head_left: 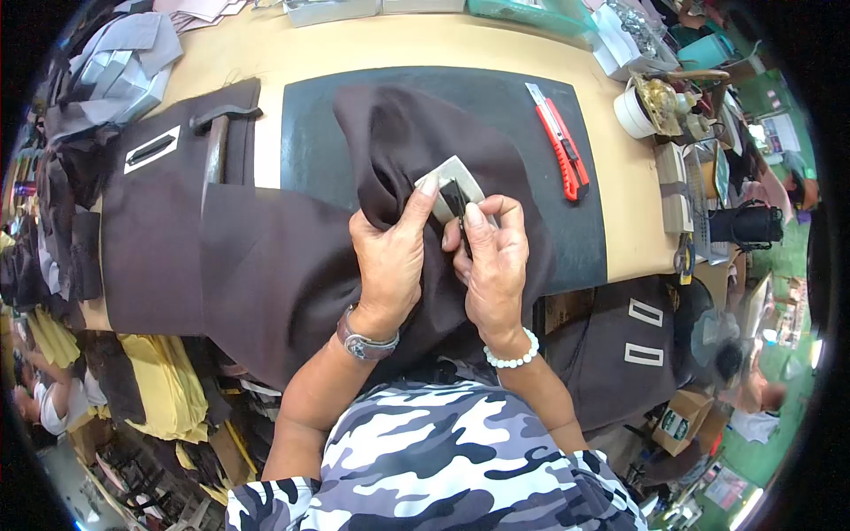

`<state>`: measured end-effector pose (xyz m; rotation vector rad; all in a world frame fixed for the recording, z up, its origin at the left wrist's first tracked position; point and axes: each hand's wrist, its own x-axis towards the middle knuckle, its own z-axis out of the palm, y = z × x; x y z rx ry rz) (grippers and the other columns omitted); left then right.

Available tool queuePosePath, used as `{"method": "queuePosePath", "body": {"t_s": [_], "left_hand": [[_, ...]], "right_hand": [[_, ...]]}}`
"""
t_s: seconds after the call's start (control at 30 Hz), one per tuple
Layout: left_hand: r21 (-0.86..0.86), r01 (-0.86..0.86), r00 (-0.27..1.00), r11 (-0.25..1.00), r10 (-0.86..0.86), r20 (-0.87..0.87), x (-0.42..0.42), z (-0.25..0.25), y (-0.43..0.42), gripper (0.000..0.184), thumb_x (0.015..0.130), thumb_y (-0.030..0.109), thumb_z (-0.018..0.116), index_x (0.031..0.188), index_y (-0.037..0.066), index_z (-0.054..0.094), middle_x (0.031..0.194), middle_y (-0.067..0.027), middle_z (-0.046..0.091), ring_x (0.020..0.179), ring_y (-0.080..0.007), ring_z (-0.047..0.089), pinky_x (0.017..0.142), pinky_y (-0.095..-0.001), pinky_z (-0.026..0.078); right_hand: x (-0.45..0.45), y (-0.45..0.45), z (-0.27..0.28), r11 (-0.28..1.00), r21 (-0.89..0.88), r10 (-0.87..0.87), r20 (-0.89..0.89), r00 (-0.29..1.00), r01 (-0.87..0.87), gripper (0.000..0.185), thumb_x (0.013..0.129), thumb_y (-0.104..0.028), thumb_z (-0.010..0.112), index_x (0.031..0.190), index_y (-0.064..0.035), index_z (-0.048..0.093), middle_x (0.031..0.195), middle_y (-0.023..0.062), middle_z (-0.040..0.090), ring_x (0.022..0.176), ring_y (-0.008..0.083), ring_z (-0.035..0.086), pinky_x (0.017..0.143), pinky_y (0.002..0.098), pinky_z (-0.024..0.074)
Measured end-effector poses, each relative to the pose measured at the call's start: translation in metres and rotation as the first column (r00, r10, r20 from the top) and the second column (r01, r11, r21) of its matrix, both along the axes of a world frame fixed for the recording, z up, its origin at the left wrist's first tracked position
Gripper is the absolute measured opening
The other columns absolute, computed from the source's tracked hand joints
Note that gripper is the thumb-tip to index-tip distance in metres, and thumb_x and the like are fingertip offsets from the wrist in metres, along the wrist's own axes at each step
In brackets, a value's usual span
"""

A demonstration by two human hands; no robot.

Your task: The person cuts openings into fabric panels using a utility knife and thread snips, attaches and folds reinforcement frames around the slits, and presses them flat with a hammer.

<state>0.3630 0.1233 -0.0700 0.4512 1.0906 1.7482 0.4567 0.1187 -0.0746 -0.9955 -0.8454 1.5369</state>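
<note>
Dark brown cloth (443, 115) lies bunched over a black mat (319, 133). On it, between my hands, is a small pale rectangular frame piece (458, 168) with a dark opening. My left hand (390, 265), wearing a watch, pinches the left edge of this piece and the cloth, thumb on top. My right hand (496, 265), wearing a white bead bracelet, is closed at the opening, thumb against fingers. A narrow dark strip (459, 202) shows between its fingertips; whether it is cloth or a tool cannot be made out.
A red utility knife (561, 146) lies on the mat's right. More brown cloth (150, 230) with a pale-framed slot is at left, near a dark-handled metal tool (215, 146). A brown panel (606, 354) with two pale frames hangs at right. Boxes (332, 11) line the table's back.
</note>
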Motion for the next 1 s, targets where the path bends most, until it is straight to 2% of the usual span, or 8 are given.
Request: {"method": "queuePosePath", "body": {"t_s": [0.37,0.43,0.47,0.5,0.57,0.6,0.83,1.0], "left_hand": [[-0.042,0.105,0.994,0.994,-0.105,-0.005,-0.014,0.005,0.013,0.013,0.086,0.01,0.066,0.095,0.001,0.067,0.09,-0.0021,0.067,0.078,-0.0078,0.06,0.071,-0.0236,0.047],[-0.057,0.163,0.987,0.985,-0.163,-0.004,-0.02,0.012,0.015,0.014,0.086,0.012,0.066,0.096,0.001,0.067,0.091,-0.0027,0.067,0.079,-0.0081,0.061,0.071,-0.0242,0.048],[-0.058,0.204,0.978,0.977,-0.206,-0.038,-0.023,0.01,0.016,0.015,0.086,0.012,0.067,0.095,-0.001,0.067,0.09,-0.0036,0.068,0.078,-0.0082,0.061,0.07,-0.0243,0.049],[-0.055,0.238,0.97,0.97,-0.24,-0.043,-0.024,0.011,0.016,0.015,0.086,0.012,0.067,0.095,-0.001,0.068,0.089,-0.0036,0.068,0.078,-0.0081,0.061,0.069,-0.0242,0.049],[-0.048,0.302,0.951,0.952,-0.305,-0.054,-0.024,0.016,0.016,0.015,0.086,0.011,0.066,0.094,-0.001,0.068,0.087,-0.0036,0.068,0.076,-0.008,0.061,0.068,-0.0239,0.05],[-0.026,0.303,0.949,0.953,-0.304,-0.089,-0.023,0.017,0.015,0.015,0.087,0.011,0.066,0.093,-0.002,0.068,0.086,-0.0036,0.068,0.075,-0.0079,0.061,0.067,-0.023,0.05],[0.023,0.385,0.912,0.923,-0.376,-0.162,-0.024,0.011,0.01,0.015,0.089,0.009,0.063,0.096,-0.003,0.067,0.088,-0.0029,0.068,0.077,-0.007,0.06,0.069,-0.022,0.049],[0.06,0.427,0.898,0.902,-0.415,-0.147,-0.026,0.013,0.007,0.016,0.089,0.009,0.063,0.098,-0.003,0.067,0.09,-0.0017,0.067,0.079,-0.0059,0.058,0.071,-0.0211,0.048]], "right_hand": [[0.028,0.009,0.014,0.982,-0.082,0.162,-0.099,0.982,-0.17,0.026,0.093,-0.021,0.058,0.108,-0.007,0.042,0.068,0.0007,0.053,0.051,0.0016,0.04,0.044,0.0153,0.0297],[0.028,0.013,0.025,0.963,0.231,0.04,0.382,0.924,-0.137,0.028,0.089,-0.016,0.064,0.109,-0.0035,0.049,0.068,-0.0019,0.054,0.056,0.0021,0.047,0.047,0.0176,0.0363],[0.037,0.019,0.033,0.913,0.334,-0.023,0.619,0.785,-0.236,0.034,0.077,-0.005,0.072,0.108,-0.0034,0.057,0.065,-0.0022,0.054,0.057,0.0067,0.054,0.05,0.0213,0.0421],[0.04,0.026,0.033,0.822,0.479,-0.134,0.689,0.712,-0.309,0.036,0.073,-0.004,0.072,0.107,-0.0043,0.059,0.065,-0.0015,0.054,0.057,0.0088,0.055,0.051,0.0224,0.0431],[0.042,0.042,0.03,0.556,0.673,-0.388,0.73,0.563,-0.488,0.041,0.064,-0.001,0.072,0.104,-0.0061,0.063,0.066,-0.0001,0.055,0.056,0.013,0.057,0.051,0.0245,0.0451],[0.041,0.045,0.033,0.542,0.656,-0.391,0.75,0.533,-0.525,0.048,0.057,0.0,0.07,0.104,-0.0091,0.065,0.074,0.0023,0.056,0.058,0.0186,0.059,0.052,0.0275,0.0471],[0.041,0.061,0.037,0.285,0.695,-0.549,0.683,0.482,-0.66,0.036,0.058,0.002,0.067,0.093,-0.0077,0.064,0.091,0.0027,0.06,0.067,0.0178,0.063,0.055,0.0299,0.05],[0.039,0.064,0.042,0.404,0.664,-0.417,0.746,0.519,-0.629,0.026,0.062,0.002,0.065,0.087,-0.0062,0.061,0.089,0.0048,0.062,0.067,0.021,0.063,0.055,0.0312,0.0496]]}}
